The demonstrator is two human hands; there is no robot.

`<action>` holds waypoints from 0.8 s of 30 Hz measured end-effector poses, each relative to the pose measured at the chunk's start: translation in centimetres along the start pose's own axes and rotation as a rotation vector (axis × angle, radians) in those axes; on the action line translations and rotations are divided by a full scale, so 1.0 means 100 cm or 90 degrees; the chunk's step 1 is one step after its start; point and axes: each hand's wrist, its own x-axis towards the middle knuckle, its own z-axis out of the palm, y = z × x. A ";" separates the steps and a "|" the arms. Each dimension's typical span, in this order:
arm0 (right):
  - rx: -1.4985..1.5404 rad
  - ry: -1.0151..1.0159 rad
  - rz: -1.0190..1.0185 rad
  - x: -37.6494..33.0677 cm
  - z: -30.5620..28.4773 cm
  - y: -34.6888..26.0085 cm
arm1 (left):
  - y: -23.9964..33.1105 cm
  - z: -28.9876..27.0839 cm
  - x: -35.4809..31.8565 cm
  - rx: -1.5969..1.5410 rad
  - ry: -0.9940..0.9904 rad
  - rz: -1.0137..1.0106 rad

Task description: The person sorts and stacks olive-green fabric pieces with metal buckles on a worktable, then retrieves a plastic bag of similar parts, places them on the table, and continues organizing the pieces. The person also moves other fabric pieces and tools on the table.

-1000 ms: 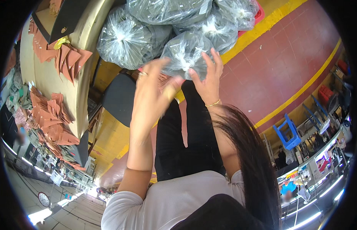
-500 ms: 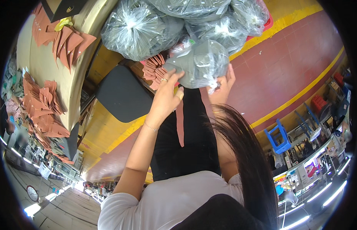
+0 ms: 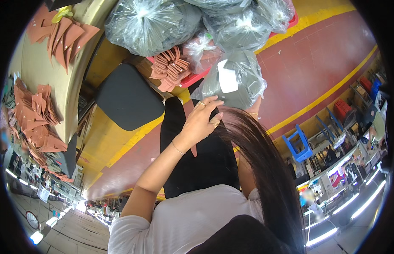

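Note:
A clear plastic bag (image 3: 243,86) packed with grey-green pieces is held up in front of me, a blank-looking white label (image 3: 228,77) on its upper side. Behind its right end is my right hand (image 3: 257,104); only a bit near the wrist shows, with the fingers hidden by the bag. The bag appears to hang from that hand. My left hand (image 3: 204,117) is at the bag's near left edge, fingers stretched and thumb apart, nothing held in it. Whether its fingertips touch the plastic is hard to tell.
Larger filled bags (image 3: 152,25) sit in a red crate (image 3: 196,78) ahead, beside stacked brown pieces (image 3: 171,67). A black-topped stool (image 3: 130,97) stands left, by a table (image 3: 80,55) with brown pieces (image 3: 38,108). A blue stool (image 3: 297,144) is at right.
The bag has turned so its labelled side faces up and has moved slightly right and nearer. My left hand has come off it, moving right and nearer; my right hand has gone behind it.

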 end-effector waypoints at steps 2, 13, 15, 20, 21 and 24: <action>0.020 0.004 0.015 0.000 -0.004 -0.002 | -0.005 0.004 -0.001 0.026 0.000 0.025; 0.032 0.002 0.023 -0.003 -0.010 -0.001 | -0.041 0.010 0.021 0.011 0.077 -0.177; 0.030 -0.002 0.016 -0.004 -0.009 -0.001 | -0.046 0.008 0.027 0.036 0.102 -0.145; 0.020 -0.008 0.003 -0.005 -0.010 -0.003 | -0.048 0.002 0.042 -0.064 0.079 -0.215; 0.018 -0.012 -0.003 -0.005 -0.010 -0.004 | -0.047 0.001 0.047 -0.143 0.067 -0.224; 0.005 -0.028 -0.023 -0.006 -0.006 -0.006 | -0.037 -0.004 0.053 -0.325 0.043 -0.230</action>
